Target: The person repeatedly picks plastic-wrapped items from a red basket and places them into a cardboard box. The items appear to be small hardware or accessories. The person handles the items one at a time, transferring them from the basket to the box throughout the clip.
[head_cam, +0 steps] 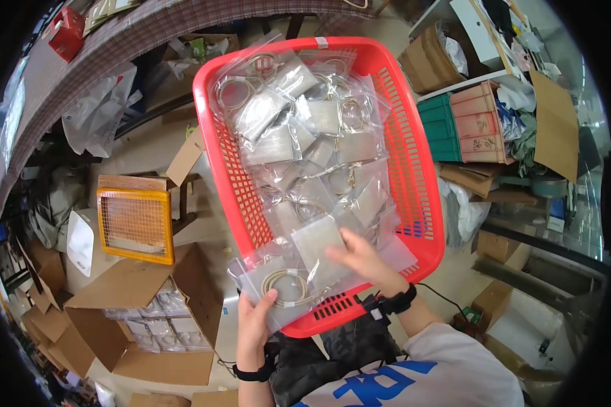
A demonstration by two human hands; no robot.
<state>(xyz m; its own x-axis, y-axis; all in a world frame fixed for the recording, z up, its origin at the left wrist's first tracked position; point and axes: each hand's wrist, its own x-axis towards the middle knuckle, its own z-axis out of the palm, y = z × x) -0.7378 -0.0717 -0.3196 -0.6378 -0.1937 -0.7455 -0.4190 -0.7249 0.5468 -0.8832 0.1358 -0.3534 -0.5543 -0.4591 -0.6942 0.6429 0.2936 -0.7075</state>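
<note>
A red plastic basket [415, 168] before me holds many clear plastic bags [318, 114], with flat silvery-grey pieces and coiled beige cords inside. My left hand [257, 315] grips the edge of one such bag [275, 285] at the basket's near left corner, thumb on top beside a coiled cord [285, 286]. Over the near part of the basket, my right hand [361, 257] lies with spread fingers against another bag with a flat grey piece [318, 244]. Whether its fingers hold that bag cannot be told. Both wrists wear black bands.
An open cardboard box [127, 285] with rows of similar bags stands at the lower left. Behind it is a stool with an orange-framed grid [135, 226]. A cloth-covered table [147, 30] runs along the upper left. Green and pink crates [476, 122] and cartons stand on the right.
</note>
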